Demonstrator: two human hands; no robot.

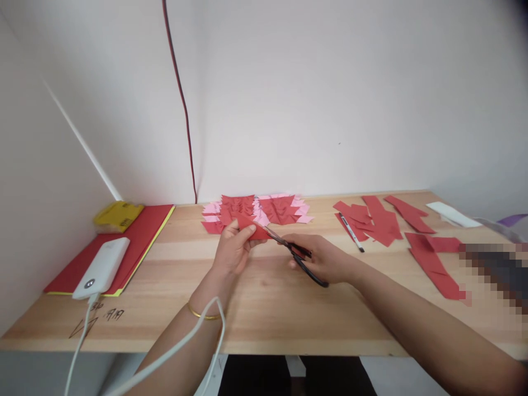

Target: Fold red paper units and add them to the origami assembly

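Note:
Between the thumb and fingers of my left hand point(234, 246) is a folded piece of red paper point(259, 229), held above the middle of the table. My right hand point(322, 256) grips black-handled scissors point(305, 267), fingers around the handles. The blades point left and meet the right end of the red paper; whether they are cutting into it I cannot tell. Just behind my hands, rows of cut red and pink paper pieces point(280, 210) lie against the wall, partly hidden by my left hand.
Red paper scraps point(381, 223) and a pen point(351, 232) lie at the right. At the left, a white power bank point(103, 267) and a yellow packet point(119, 216) rest on red sheets point(150, 225). A white cable point(175, 349) crosses my left forearm.

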